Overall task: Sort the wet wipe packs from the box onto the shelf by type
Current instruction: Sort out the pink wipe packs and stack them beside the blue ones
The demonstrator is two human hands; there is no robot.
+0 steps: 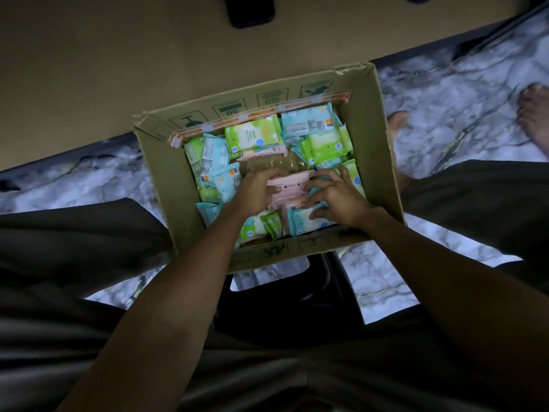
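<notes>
Two hands are inside one cardboard box [377, 162] that rests on a marbled floor [445, 108] against a tan surface [104, 69], which may be the shelf; a dark phone-like object [249, 10] lies on it. The person sits over the box, dark shorts [74, 239] at either side, bare feet [531, 114] beyond the box's far right.

The box is nearly full. Green packs [252, 135], blue packs [309, 121] and pink packs lie mixed, some flat and some on edge. No pack is seen on the tan surface, so sorting is judged barely begun.

At the box's middle, a small stack of pink packs [292, 190] is the item in hand. The left hand [255, 191] curls its fingers over the stack's left edge. The right hand [335, 197] closes in from the right, fingers bent against the stack and thumb lying on a blue pack [306, 223] below.

Recommendation: square the pink stack between both palms before lifting, keep it level, and check that no blue or green pack rides up with it. Glossy wrappers are judged likely to slide, so grip at the sides, not the top.
</notes>
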